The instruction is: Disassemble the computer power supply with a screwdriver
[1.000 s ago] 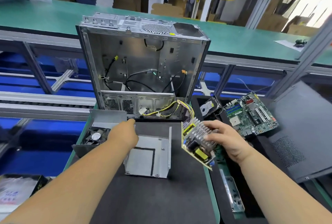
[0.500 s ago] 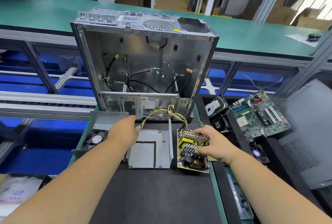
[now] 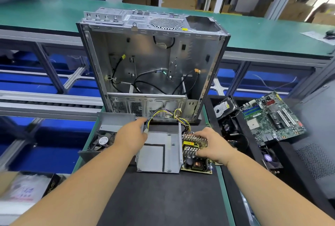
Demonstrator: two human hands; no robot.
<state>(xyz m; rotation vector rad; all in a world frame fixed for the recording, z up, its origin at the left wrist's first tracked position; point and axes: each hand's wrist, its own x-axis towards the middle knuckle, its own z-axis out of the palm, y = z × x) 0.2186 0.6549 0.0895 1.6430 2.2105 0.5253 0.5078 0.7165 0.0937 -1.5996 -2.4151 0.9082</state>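
At the centre of the frame the power supply lay in pieces on a black mat [image 3: 159,198]. Its circuit board [image 3: 195,155], with finned heat sinks and a yellow-labelled part, sat flat on the mat just right of the empty metal housing tray [image 3: 159,155], touching the tray's right wall. The right hand [image 3: 212,144] lay over the board from the right, fingers curled down onto the heat sinks and gripping them. The left hand [image 3: 132,137] was at the tray's upper left corner, its fingers curled around the bundle of yellow, black and purple wires [image 3: 163,115] near a white connector; the bundle arched from there to the back of the board. The housing cover with its fan [image 3: 103,140] lay left of that hand, at the mat's left edge.

Behind the tray, in the upper middle of the frame, stood an open, gutted computer case [image 3: 154,62] with loose black cables inside. At the right of the frame a hard drive [image 3: 223,108] and a green motherboard [image 3: 272,115] rested on dark trays, and a small fan [image 3: 268,157] lay lower down. A green conveyor belt [image 3: 272,33] ran across the top of the frame.
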